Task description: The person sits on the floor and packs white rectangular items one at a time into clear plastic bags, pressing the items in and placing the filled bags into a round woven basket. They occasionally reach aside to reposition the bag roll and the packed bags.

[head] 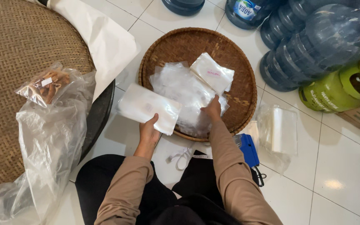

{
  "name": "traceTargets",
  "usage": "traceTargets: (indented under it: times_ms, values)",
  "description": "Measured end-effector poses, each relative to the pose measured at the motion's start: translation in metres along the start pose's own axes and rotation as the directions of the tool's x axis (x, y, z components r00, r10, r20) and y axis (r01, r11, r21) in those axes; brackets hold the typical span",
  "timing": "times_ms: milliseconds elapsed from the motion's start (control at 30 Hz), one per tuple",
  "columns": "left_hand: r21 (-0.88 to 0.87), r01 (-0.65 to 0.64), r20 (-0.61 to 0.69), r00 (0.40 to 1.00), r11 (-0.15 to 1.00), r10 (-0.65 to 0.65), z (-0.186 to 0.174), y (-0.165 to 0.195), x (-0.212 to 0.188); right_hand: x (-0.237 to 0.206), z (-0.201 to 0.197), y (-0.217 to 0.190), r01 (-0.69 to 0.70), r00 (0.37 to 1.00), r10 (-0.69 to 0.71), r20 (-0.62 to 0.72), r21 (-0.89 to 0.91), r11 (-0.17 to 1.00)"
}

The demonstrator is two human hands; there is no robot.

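pouches: clear plastic pouches (184, 93) piled in round woven tray (234, 54) on tiled floor (338, 166)
L hand: left hand (150, 130) gripped on a white pouch stack (148, 107), held just off tray's left rim
R hand: right hand (212, 109) fingers down on pile, pinching a pouch; grip not fully visible
step: prob. sorting/gathering pouches into stack
next move needs: lifting one pouch free w/o dragging the others, laying it square on stack
nearby: blue sealer tool (248, 150) by right knee; snack bag (46, 85) at left

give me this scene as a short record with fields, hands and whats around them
left hand: holds a flat white plastic pouch
right hand: rests on a pile of clear plastic bags
pile sits in: round brown woven tray on the white tiled floor
on the pile: another white pouch
left side: large crumpled clear plastic sheet
right side: blue water jugs, green gas cylinder
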State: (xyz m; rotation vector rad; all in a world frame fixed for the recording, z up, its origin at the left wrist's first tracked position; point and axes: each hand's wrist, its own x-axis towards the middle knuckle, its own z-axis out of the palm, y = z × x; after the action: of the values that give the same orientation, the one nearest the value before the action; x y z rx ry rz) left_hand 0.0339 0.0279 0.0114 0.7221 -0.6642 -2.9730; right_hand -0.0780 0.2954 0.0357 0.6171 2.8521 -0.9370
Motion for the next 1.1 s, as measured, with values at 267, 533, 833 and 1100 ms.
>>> traceTargets:
  times_ms: [267, 533, 833, 1100]
  values:
    - [0.037, 0.035, -0.016, 0.999, 0.999, -0.034, 0.001, 0.001, -0.004, -0.004, -0.007, 0.05, 0.149, 0.988, -0.129, -0.089, 0.28, 0.948]
    - [0.087, 0.008, 0.008, 1.0, 0.996, -0.008, -0.006, -0.009, -0.005, -0.002, -0.07, 0.1, 0.546, 0.746, -0.33, -0.579, 0.248, 0.8]
    - [0.32, 0.15, 0.152, 0.966, 0.936, -0.207, 0.01, -0.008, -0.022, -0.058, -0.124, 0.066, 0.196, 0.97, -0.207, -0.127, 0.913, 0.358]
    - [0.599, 0.227, 0.271, 0.845, 0.768, -0.461, 0.025, -0.013, -0.043, -0.079, -0.078, 0.029, 0.1, 0.974, -0.222, 0.04, 0.807, 0.582]
